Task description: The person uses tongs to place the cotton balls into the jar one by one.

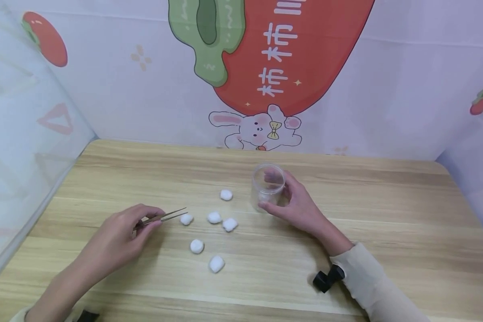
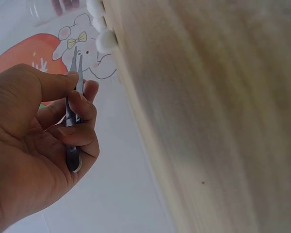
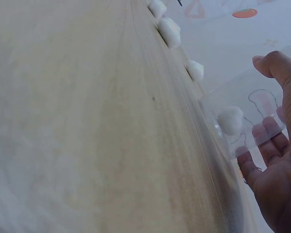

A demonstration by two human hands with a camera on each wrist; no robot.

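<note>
My left hand (image 1: 120,235) grips a pair of metal tweezers (image 2: 73,155), thumb and fingers around the shanks. The two tips stand apart with nothing between them, close to the leftmost cotton ball (image 1: 187,219). On the right, a clear plastic jar (image 1: 259,192) stands upright on the table, its mouth open. My right hand (image 1: 299,208) holds it from the right side, thumb at the front and fingers round the back. Inside the jar, near its bottom, is a white cotton ball (image 3: 230,120).
Several more cotton balls lie loose on the wooden table (image 1: 386,214) between the hands, among them one near the jar (image 1: 226,194) and one nearer the front (image 1: 216,264). A printed cloth (image 1: 145,98) hangs behind the table. A black strap piece (image 1: 326,279) sits at the right sleeve.
</note>
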